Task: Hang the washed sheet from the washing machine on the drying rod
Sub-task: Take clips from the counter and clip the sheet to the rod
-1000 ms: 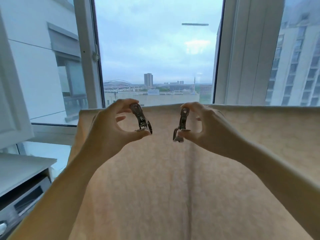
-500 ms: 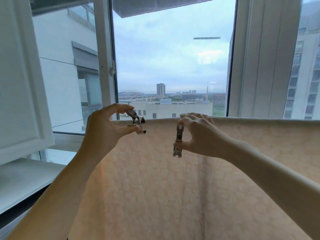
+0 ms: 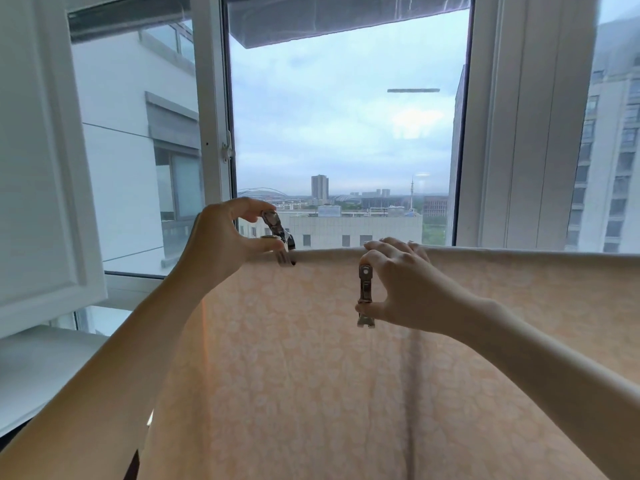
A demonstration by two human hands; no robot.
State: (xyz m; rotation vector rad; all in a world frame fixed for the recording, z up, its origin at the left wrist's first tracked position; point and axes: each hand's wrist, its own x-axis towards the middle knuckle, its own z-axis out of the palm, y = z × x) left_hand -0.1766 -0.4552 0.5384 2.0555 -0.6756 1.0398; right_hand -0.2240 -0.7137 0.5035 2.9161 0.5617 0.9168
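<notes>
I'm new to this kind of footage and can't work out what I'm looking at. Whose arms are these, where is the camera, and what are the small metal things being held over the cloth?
There is no machine here: a person does the job with bare hands. The one camera sits on their head and looks forward and down, so both arms reach in from the bottom of the picture.

The big pale peach cloth is the washed sheet, already draped over a rod; its folded top edge runs across the picture, and the rod itself is hidden under it. Behind it is a window with a view of the city.

The left hand pinches a metal clip open, right at the sheet's top edge. The right hand holds a second metal clip upright in front of the sheet, its other fingers resting on the top edge.
</notes>
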